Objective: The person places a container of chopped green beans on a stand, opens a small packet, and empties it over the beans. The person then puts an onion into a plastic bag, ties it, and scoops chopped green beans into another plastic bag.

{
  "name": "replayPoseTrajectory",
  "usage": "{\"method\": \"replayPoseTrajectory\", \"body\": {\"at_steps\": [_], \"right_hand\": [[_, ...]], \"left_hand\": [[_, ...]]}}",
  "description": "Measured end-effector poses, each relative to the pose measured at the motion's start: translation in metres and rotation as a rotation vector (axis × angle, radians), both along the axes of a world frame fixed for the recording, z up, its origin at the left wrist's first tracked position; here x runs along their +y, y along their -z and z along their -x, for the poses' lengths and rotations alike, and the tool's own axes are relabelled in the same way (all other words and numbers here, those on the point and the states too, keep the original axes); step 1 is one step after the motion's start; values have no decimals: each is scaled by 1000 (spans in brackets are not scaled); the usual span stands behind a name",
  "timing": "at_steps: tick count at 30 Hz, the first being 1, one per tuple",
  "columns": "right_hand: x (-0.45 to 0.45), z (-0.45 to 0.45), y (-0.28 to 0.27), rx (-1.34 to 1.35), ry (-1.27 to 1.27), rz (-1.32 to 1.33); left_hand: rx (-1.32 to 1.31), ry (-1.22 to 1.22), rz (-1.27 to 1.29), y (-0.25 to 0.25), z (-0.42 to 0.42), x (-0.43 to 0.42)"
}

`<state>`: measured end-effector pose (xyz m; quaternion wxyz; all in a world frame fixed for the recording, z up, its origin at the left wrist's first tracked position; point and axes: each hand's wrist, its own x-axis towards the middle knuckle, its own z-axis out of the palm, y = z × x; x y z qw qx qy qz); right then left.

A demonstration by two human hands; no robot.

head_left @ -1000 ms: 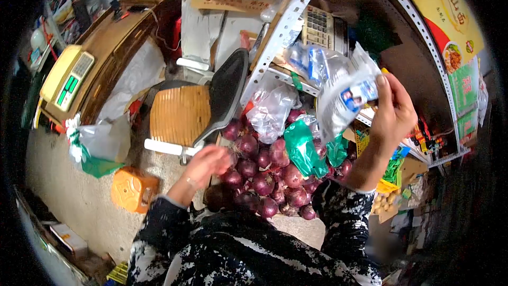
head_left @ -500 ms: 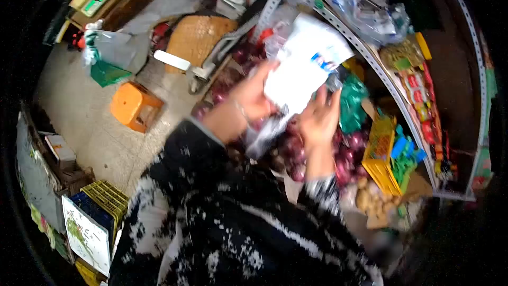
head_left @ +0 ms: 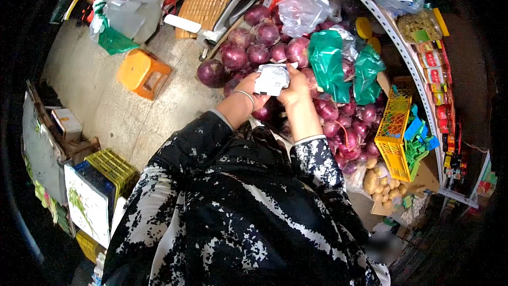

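A small white packet (head_left: 272, 79) with faint grey print is held between both hands, in front of the body. My left hand (head_left: 247, 91), with a bracelet at the wrist, grips its left side. My right hand (head_left: 297, 88) has its fingers closed on the packet's right side, thumb on top. Beyond and around the hands lies a heap of red onions (head_left: 234, 57). Green plastic bags (head_left: 328, 63) and a clear plastic bag (head_left: 305, 6) rest on the onions.
An orange stool (head_left: 142, 73) stands on the floor at the left, near a chair with a woven seat (head_left: 207, 6). On the right are a yellow basket (head_left: 394, 137), potatoes (head_left: 385, 186) and a metal shelf (head_left: 405, 47) with packaged goods. Yellow crates (head_left: 112, 167) stand lower left.
The white packet, earlier raised in my right hand near the shelf, has come down in front of the body and looks smaller. Both hands now hold it. The view has tilted downward.
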<state>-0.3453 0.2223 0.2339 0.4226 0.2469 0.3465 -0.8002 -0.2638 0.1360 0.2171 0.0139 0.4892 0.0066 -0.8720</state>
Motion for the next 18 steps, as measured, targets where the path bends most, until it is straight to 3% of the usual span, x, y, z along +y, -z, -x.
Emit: {"method": "replayPoseTrajectory", "body": {"at_steps": [1, 3, 4, 5, 7, 9, 11, 13, 16, 18], "right_hand": [[-2, -1, -3, 31, -35, -30], [-4, -14, -28, 87, -145, -135], [-6, -18, -48, 126, -227, -203], [-5, -20, -62, 136, -321, -166], [0, -20, -69, 209, -458, -140], [13, -15, -54, 322, -508, -90], [32, -16, -38, 398, -491, -131], [59, -22, -15, 385, -460, -230], [102, -49, 10, 267, -493, -358], [126, -81, 17, 242, -544, -434]], "left_hand": [[220, 94, 116, 34, 1, -6], [174, 76, 115, 11, -19, -11], [-77, -42, 9, -41, -23, -18], [50, -73, -24, -21, -32, -29], [320, -1, 113, -29, -69, -50], [169, -260, -12, -61, -100, -61], [211, -401, 61, -60, -143, -69], [244, -449, 80, -55, -190, -75], [178, -516, 346, -48, -250, -64], [118, -593, 326, -39, -290, -52]]}}
